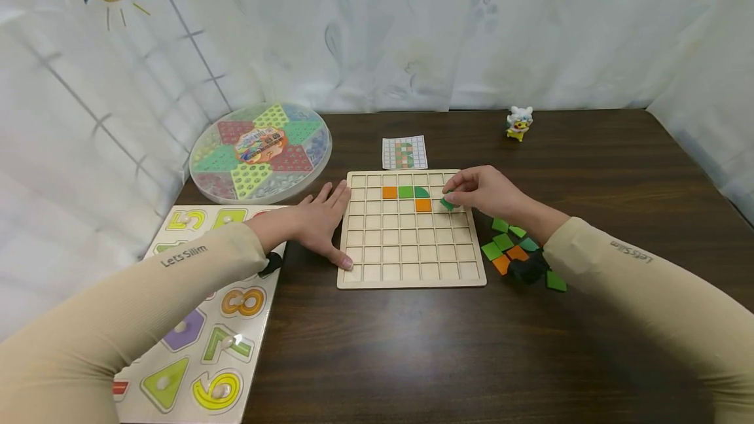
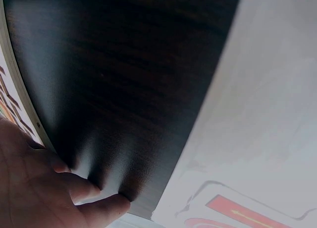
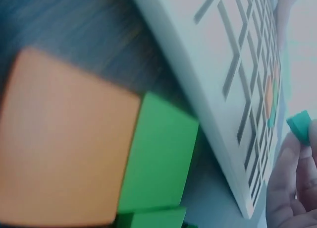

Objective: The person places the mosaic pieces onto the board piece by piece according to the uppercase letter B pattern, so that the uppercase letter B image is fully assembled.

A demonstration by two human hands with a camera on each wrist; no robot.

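Observation:
A wooden grid board lies on the dark table. Two orange tiles, a light green one and a dark green tile with a rounded corner sit in its upper cells. My right hand pinches a dark green tile over the board's upper right part; in the right wrist view that tile shows between fingertips and thumb. My left hand rests at the board's left edge, fingers spread and thumb on its lower left corner. The left wrist view shows the fingers straight against the table.
Loose green and orange tiles lie right of the board, partly under the right wrist. A printed pattern card lies behind it. At left are a round Chinese checkers set and a number-shape puzzle board. A small figurine stands at the back.

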